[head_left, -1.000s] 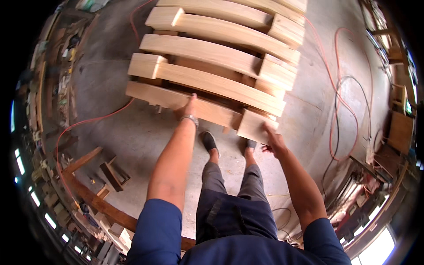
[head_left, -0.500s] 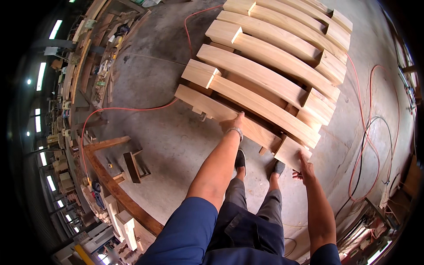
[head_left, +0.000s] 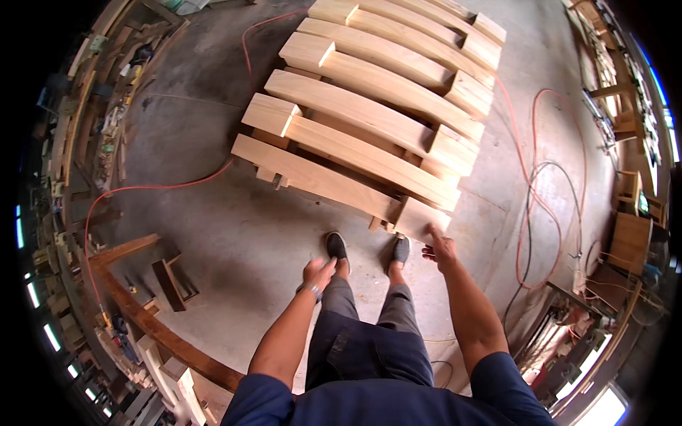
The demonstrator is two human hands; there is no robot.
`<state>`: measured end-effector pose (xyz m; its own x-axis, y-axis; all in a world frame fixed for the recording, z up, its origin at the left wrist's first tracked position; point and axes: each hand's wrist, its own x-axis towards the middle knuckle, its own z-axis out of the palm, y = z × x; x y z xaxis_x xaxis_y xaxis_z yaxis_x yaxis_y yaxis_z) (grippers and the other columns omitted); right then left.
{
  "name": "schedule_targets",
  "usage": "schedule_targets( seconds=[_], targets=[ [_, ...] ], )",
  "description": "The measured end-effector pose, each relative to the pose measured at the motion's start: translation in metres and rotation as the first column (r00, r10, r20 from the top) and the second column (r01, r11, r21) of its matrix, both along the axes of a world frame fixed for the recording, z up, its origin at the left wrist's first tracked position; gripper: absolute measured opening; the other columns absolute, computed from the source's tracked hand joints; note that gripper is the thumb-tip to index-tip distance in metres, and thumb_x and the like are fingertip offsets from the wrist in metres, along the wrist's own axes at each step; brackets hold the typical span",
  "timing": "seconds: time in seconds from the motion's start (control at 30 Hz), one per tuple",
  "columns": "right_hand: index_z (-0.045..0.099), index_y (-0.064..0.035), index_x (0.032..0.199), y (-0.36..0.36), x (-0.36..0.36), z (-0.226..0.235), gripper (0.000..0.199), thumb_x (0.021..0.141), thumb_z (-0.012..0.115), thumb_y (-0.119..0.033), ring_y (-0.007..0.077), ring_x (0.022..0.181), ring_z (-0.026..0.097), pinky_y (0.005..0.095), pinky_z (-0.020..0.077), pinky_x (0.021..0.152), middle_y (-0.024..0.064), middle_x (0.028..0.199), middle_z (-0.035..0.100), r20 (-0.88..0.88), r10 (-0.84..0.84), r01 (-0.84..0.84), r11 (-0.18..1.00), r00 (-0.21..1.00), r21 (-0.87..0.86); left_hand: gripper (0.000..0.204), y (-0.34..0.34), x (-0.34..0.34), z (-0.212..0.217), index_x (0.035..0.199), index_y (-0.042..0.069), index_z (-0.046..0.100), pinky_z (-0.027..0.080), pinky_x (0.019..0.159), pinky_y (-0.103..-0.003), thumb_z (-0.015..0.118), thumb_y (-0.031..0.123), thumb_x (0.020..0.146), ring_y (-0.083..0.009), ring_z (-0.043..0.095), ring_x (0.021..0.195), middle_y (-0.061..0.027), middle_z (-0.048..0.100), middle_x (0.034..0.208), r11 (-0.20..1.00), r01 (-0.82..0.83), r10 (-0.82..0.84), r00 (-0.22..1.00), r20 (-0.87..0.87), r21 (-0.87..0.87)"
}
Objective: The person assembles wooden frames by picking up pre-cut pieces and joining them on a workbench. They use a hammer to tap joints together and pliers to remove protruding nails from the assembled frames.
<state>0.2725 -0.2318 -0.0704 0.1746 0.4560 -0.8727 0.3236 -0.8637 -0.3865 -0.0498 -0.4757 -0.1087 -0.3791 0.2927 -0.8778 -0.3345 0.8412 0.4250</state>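
Slats (head_left: 348,110): pale wooden row, upper centre of the frame.
Nearest slat (head_left: 320,177): row's lower edge; might skew if pushed from its right end alone.
Right hand (head_left: 442,251): touching that end, grip unclear.
Left hand (head_left: 320,274): loosely open, lower centre, empty.

A thin orange-red hose (head_left: 163,187) curves over the grey concrete floor (head_left: 177,135) at left, with a long reddish-brown wooden beam (head_left: 170,339) and a small dark-brown wooden stand (head_left: 169,285) at lower left. Stacked pale and brown lumber (head_left: 79,128) lines the left edge. At right, a looped orange-red hose (head_left: 559,220) crosses a thin black cable (head_left: 551,162), near a boxy brown wooden cabinet (head_left: 631,241)
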Motion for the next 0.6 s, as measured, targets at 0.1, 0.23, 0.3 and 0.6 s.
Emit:
schedule_targets(
  seconds=[0.1, 0.23, 0.3, 0.6],
  targets=[
    [0.061, 0.0060, 0.126, -0.014, -0.001, 0.031, 0.074, 0.089, 0.074, -0.057, 0.0304, 0.090, 0.071, 0.0412, 0.0608, 0.071, 0.0184, 0.106, 0.068, 0.064, 0.138, -0.137, 0.990, 0.988, -0.009, 0.068, -0.135, -0.001, -0.028, 0.124, -0.005, 0.066, 0.059, 0.076, -0.036, 0.084, 0.044, 0.081, -0.0217, 0.073, 0.078, -0.0167, 0.076, 0.098, 0.960, 0.222, -0.233, 0.971, -0.047, -0.170],
    [0.063, 0.0057, 0.126, -0.059, 0.009, 0.035, 0.063, 0.091, 0.076, -0.045, 0.0294, 0.086, 0.073, 0.0414, 0.0615, 0.067, 0.0191, 0.105, 0.071, 0.168, 0.323, -0.335, 0.941, 0.931, 0.047, 0.054, -0.200, -0.018, 0.046, 0.119, -0.004, 0.069, 0.058, 0.064, -0.032, 0.082, 0.036, 0.085, -0.0180, 0.074, 0.074, -0.0133, 0.077, 0.095, 0.909, 0.323, -0.343, 0.939, -0.033, -0.262],
    [0.064, 0.0051, 0.124, -0.068, 0.016, 0.036, 0.060, 0.091, 0.076, -0.043, 0.0287, 0.083, 0.074, 0.0416, 0.0617, 0.066, 0.0185, 0.103, 0.072, 0.164, 0.468, -0.479, 0.877, 0.869, 0.037, 0.055, -0.219, -0.030, 0.070, 0.121, -0.004, 0.068, 0.058, 0.066, -0.033, 0.082, 0.035, 0.085, -0.0183, 0.074, 0.077, -0.0132, 0.077, 0.094, 0.929, 0.256, -0.274, 0.961, -0.033, -0.267],
    [0.070, 0.0000, 0.099, -0.114, -0.031, 0.099, 0.038, 0.091, 0.080, -0.035, 0.0174, 0.062, 0.068, 0.0327, 0.0554, 0.054, 0.0087, 0.078, 0.070, -0.138, 0.648, -0.654, 0.756, 0.749, 0.003, 0.037, -0.300, 0.026, 0.086, 0.107, -0.002, 0.070, 0.056, 0.056, -0.032, 0.081, 0.027, 0.088, -0.0187, 0.073, 0.069, -0.0116, 0.075, 0.086, 0.972, -0.233, 0.222, 0.955, -0.194, -0.033]
  ],
)
